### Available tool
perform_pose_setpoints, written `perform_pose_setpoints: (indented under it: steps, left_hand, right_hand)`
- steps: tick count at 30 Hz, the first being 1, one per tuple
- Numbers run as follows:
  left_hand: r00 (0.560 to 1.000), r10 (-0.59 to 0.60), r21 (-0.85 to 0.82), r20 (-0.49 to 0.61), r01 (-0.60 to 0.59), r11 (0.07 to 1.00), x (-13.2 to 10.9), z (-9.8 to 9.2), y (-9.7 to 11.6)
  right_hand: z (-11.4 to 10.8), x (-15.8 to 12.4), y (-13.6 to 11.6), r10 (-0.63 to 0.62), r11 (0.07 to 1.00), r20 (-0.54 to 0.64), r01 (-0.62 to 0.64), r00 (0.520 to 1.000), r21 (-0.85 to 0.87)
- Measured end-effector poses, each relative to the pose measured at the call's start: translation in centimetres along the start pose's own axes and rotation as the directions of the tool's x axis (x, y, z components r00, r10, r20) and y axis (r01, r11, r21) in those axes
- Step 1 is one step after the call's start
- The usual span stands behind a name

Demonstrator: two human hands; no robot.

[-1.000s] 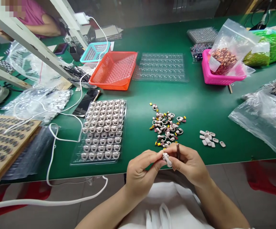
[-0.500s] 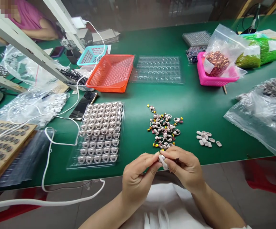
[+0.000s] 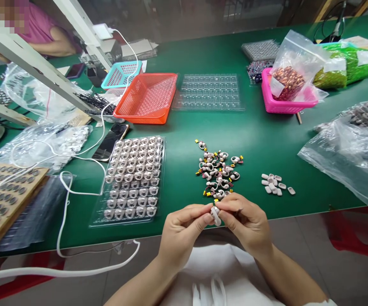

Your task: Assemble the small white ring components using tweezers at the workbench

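At the table's front edge, my left hand [image 3: 184, 231] pinches a small pale ear-clip earbud [image 3: 216, 216] between thumb and forefinger. My right hand [image 3: 245, 221] grips the same earbud from the other side, fingers closed. A thin dark bit pokes out by the right fingers, too small to name. Just beyond my fingertips lies a loose pile of similar curved earbud pieces [image 3: 217, 170] with yellow tabs and dark wires. To the right of my right hand are several small pale oval covers [image 3: 273, 183]. On the left, a clear tray [image 3: 98, 216] holds rows of pale shells [image 3: 135, 174].
Behind stand an orange basket [image 3: 158, 115], a clear blank tray [image 3: 209, 91] and a pink basket [image 3: 288, 106] with bagged copper-coloured parts. A phone [image 3: 111, 141] and white cable [image 3: 64, 208] lie left. A plastic bag [image 3: 336, 157] covers the right side. Another person's arm [image 3: 56, 42] shows far left.
My fingers have shifted slightly on the earbud, and more of it now shows between them. The left hand has tilted back a little. The pile and trays stay put.
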State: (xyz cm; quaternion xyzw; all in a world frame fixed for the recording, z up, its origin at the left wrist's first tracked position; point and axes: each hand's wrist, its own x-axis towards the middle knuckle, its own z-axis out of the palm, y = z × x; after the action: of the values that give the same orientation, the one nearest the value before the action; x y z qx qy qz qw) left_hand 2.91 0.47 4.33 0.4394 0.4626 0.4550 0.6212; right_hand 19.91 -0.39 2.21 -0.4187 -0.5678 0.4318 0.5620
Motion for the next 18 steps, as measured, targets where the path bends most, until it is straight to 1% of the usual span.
perform_pose_setpoints:
  steps: [2,5,9,12,15,18]
  left_hand:
    - [0.996,-0.09,-0.095,0.015,0.091,0.991,0.0,-0.1,-0.3]
    - [0.984,-0.178,-0.215,0.025,0.179,0.96,0.0,-0.1,-0.5]
    - [0.966,-0.259,-0.323,0.021,0.251,0.912,0.2,0.2,-0.3]
    - [0.943,-0.332,-0.39,0.014,0.311,0.867,0.3,0.5,0.1]
    - [0.916,-0.399,-0.457,0.032,0.369,0.809,0.4,0.9,0.5]
    - [0.898,-0.437,-0.5,0.052,0.402,0.767,0.5,1.0,0.7]
  right_hand:
    - [0.2,-0.2,0.1,0.018,1.0,-0.035,-0.017,0.999,0.012]
    - [0.4,-0.4,0.2,0.0,1.0,-0.047,0.001,0.999,0.023]
    - [0.4,-0.4,0.2,-0.026,1.0,-0.021,0.026,0.999,0.003]
    - [0.4,-0.3,0.1,-0.044,0.999,-0.008,0.044,0.999,-0.01]
    - [0.4,-0.3,0.0,-0.077,0.997,-0.009,0.077,0.997,-0.02]
    - [0.4,-0.3,0.0,-0.119,0.992,-0.004,0.119,0.993,-0.042]
